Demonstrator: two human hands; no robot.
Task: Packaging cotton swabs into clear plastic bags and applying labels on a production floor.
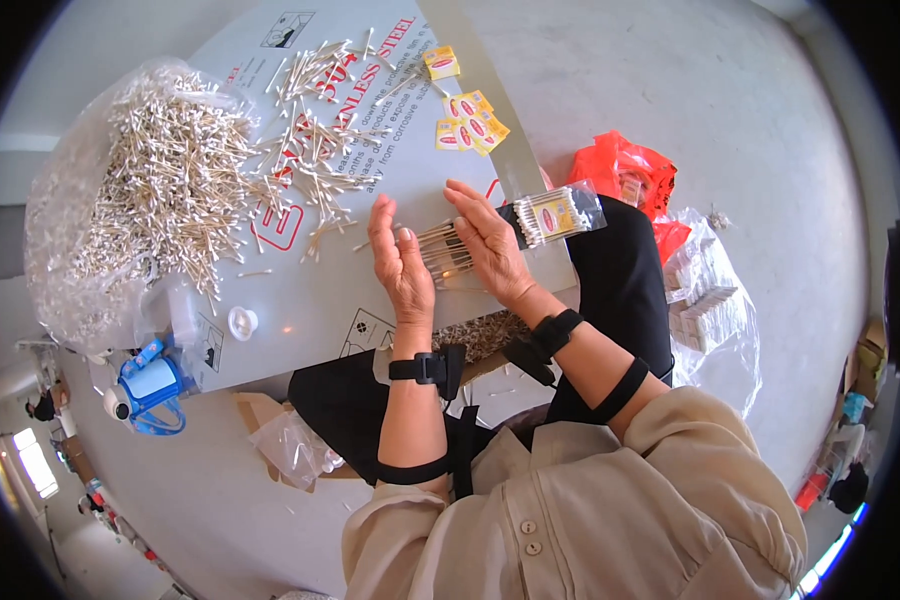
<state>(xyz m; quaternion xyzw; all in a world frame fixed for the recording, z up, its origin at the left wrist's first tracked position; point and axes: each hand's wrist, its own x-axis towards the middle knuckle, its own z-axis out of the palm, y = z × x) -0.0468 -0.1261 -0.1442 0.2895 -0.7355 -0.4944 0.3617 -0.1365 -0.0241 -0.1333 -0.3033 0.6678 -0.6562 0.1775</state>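
Observation:
A row of cotton swabs [445, 252] lies side by side at the table's near right part, over something dark. My left hand [405, 275] stands at the row's left end with its fingers stretched out and its thumb near the swab tips. My right hand [495, 255] rests against the right part of the row, fingers extended and partly covering the swabs. Just beyond the right hand is a clear packet [550, 216] of swabs with a yellow label. Loose cotton swabs [320, 150] are scattered ahead of my left hand.
A big clear bag [150, 190] of swabs fills the table's left side. Yellow cards [470, 122] lie near the far right edge. A blue bottle [150, 385] and a small white round piece [242, 322] are at left. Red [625, 165] and clear plastic bags [710, 290] stand right.

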